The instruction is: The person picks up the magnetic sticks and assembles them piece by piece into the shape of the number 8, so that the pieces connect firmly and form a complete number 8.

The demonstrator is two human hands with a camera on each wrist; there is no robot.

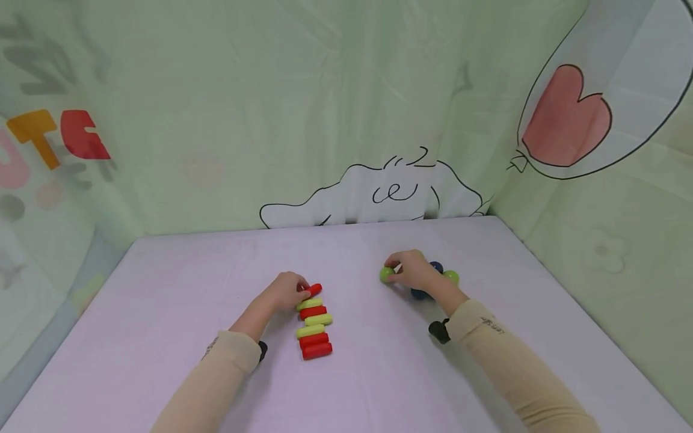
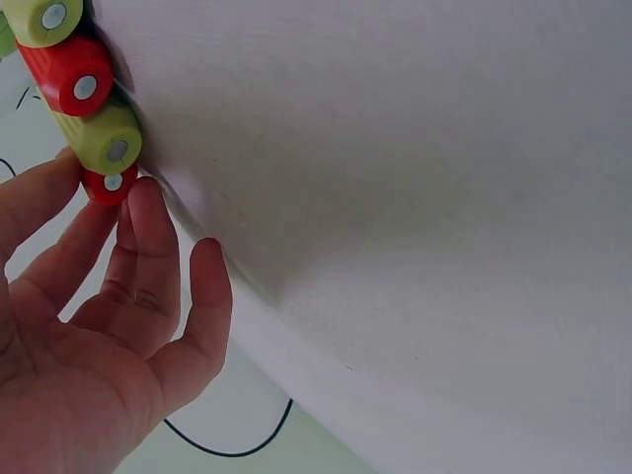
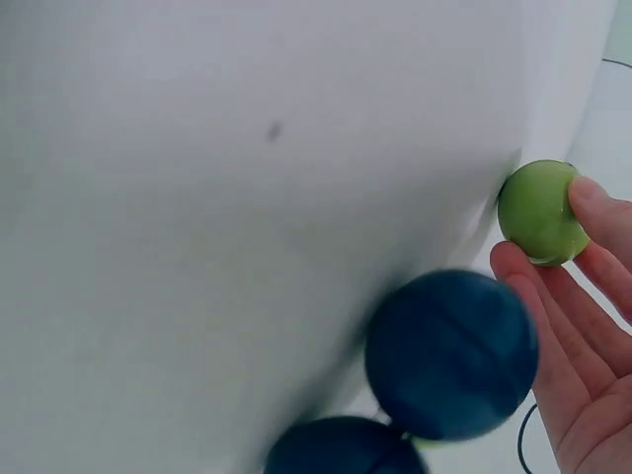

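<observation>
the pale green cloth wall [image 1: 227, 120] fills the upper part of the head view, and the lilac-white table [image 1: 162, 361] spreads across the lower part. a drawn balloon [image 1: 644, 72] with a red heart takes the upper right of the frame, and a white cloud-like drawing [image 1: 357, 195] sits at the centre, just above the table's back edge. my beige sleeves come in from the bottom, the left sleeve [image 1: 208, 379] left of centre, the right sleeve [image 1: 520, 373] at lower right.

my right hand [image 1: 415, 269], right of centre, grasps a green ball between thumb and fingers. my left hand [image 1: 283, 291], nearer the middle, pinches the red rod [image 1: 314, 290] at the far end of a row; in the left wrist view one of my fingers stands apart from the rods.

the other red and yellow rods [image 1: 314, 340] run down from there toward the bottom of the frame, lying side by side, some slightly askew, in the middle of the head view. my held green ball [image 1: 386, 275] is at the left of a small cluster: blue balls [image 1: 418, 294] and more green balls [image 1: 451, 277] lie beside and partly behind my right hand.
</observation>
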